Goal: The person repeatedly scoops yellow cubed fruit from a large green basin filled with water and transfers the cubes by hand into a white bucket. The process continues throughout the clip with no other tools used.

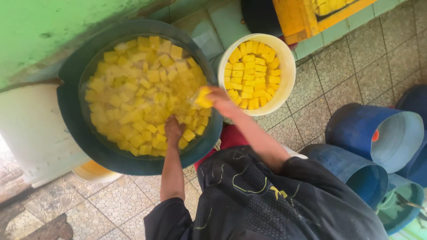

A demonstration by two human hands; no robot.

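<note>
A large dark tub (73, 129) on the floor holds yellowish water with several floating yellow cubes (133, 84). My left hand (173, 129) dips into the water at the tub's near side, among the cubes; whether it grips one is hidden. Over the tub's right rim, my right hand (221, 101) is shut on one yellow cube (203, 98), blurred with motion. Just right of that hand stands a white bucket (288, 66) filled with neatly stacked yellow cubes (252, 75).
Blue barrels (378, 133) lie stacked on their sides at the right. A yellow wooden crate (296, 18) sits at the top. A white container (31, 129) stands left of the tub under a green wall (44, 26). The floor is mosaic tile.
</note>
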